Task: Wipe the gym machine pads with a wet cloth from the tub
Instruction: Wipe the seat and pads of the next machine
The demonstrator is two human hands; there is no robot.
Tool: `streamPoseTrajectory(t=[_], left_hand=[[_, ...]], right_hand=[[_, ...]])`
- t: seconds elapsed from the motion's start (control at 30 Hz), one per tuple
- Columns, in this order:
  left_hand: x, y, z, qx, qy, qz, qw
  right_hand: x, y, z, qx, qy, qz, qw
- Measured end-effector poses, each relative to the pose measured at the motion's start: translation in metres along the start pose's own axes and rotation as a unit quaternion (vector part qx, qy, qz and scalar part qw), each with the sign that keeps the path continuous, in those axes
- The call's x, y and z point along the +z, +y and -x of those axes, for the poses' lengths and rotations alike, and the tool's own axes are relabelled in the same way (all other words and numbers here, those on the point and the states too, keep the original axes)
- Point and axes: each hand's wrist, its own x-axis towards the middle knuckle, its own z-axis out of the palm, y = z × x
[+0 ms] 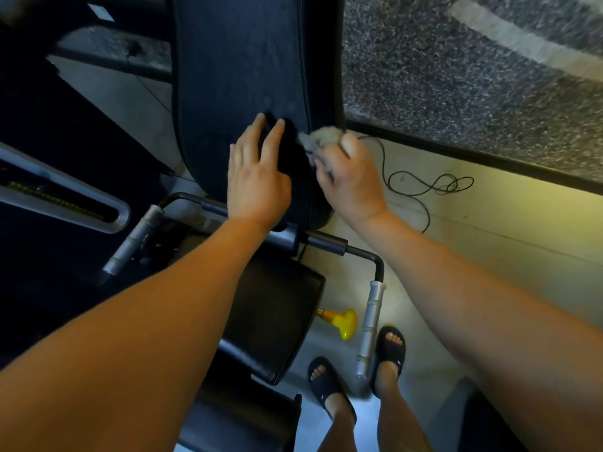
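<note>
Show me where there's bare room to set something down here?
Bare pale floor lies right of the black coiled cable, along the speckled grey flooring. Crowded: around the yellow pull knob, silver handle grip and sandalled feet.

back pad [241, 76] navy | cloth [321, 138] grey | knob [346, 322] yellow | floor [473, 60] speckled

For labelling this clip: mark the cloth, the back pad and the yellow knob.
cloth [321, 137], head view, on its bunched grey top.
back pad [241, 70], head view, on the bare middle of its upholstery.
yellow knob [346, 321], head view, on its rounded head.
</note>
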Motion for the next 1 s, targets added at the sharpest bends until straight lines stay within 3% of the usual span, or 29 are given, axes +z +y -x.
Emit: streamPoseTrajectory(t=[0.1,0.23,0.4,0.53,0.63,0.77,0.9,1.0], left_hand=[[0.008,0.003,0.012,0.026,-0.028,-0.009,0.999],[0.020,0.008,0.018,0.030,-0.054,-0.020,0.998],[0.028,0.004,0.021,0.022,-0.077,-0.058,0.995],[0.032,0.001,0.022,0.032,-0.087,-0.081,0.992],[0.031,-0.004,0.022,0.037,-0.097,-0.104,0.989],[0.029,-0.004,0.022,0.039,-0.106,-0.117,0.987],[0.031,-0.004,0.023,0.042,-0.108,-0.117,0.986],[0.037,-0.004,0.024,0.040,-0.099,-0.117,0.987]], right_hand=[[0.019,0.008,0.052,-0.006,-0.081,-0.021,0.996],[0.033,0.017,0.087,0.073,-0.198,-0.012,0.977],[0.019,0.010,0.057,0.055,-0.043,-0.040,0.997],[0.029,0.011,0.056,0.013,0.002,0.009,1.000],[0.047,0.014,0.079,0.001,-0.017,0.025,1.000],[0.055,0.009,0.090,0.110,-0.033,-0.055,0.992],[0.070,0.021,0.116,0.043,-0.094,0.001,0.995],[0.092,0.030,0.138,0.149,-0.115,-0.035,0.981]])
